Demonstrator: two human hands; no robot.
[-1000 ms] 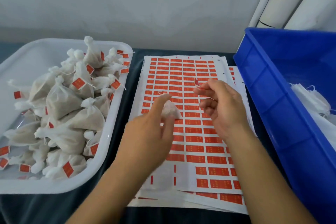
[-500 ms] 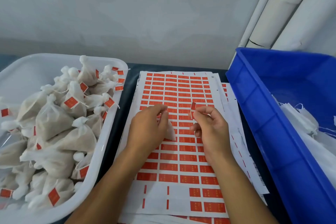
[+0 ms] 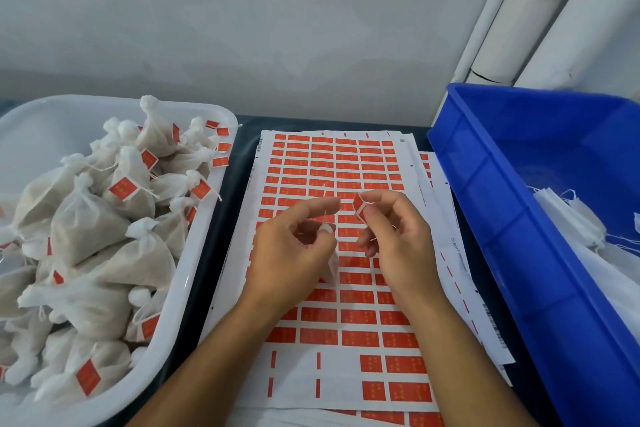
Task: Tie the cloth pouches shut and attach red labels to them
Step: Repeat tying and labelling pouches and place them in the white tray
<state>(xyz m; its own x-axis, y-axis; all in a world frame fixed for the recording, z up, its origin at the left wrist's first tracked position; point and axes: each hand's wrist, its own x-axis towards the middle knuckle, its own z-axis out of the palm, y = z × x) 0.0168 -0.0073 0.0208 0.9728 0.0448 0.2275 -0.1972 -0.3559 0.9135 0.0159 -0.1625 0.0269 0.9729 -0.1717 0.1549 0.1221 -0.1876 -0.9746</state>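
Observation:
My left hand (image 3: pixel 294 250) holds a small white cloth pouch (image 3: pixel 330 269), mostly hidden under its fingers, and its thin string (image 3: pixel 325 203) runs up past the index finger. My right hand (image 3: pixel 391 236) pinches a red label (image 3: pixel 359 207) between thumb and index finger, a short way right of the string. Both hands hover over a stack of sheets of red labels (image 3: pixel 329 156) lying on the dark table.
A white tub (image 3: pixel 207 218) on the left is heaped with tied, labelled pouches (image 3: pixel 83 222). A blue bin (image 3: pixel 491 184) on the right holds loose white cloth pouches (image 3: pixel 575 218). White pipes stand against the wall behind it.
The camera has tilted, so everything sits lower in view. My hands have drawn slightly apart; the red label is now clearly lifted in my right fingers and the string stands up from my left.

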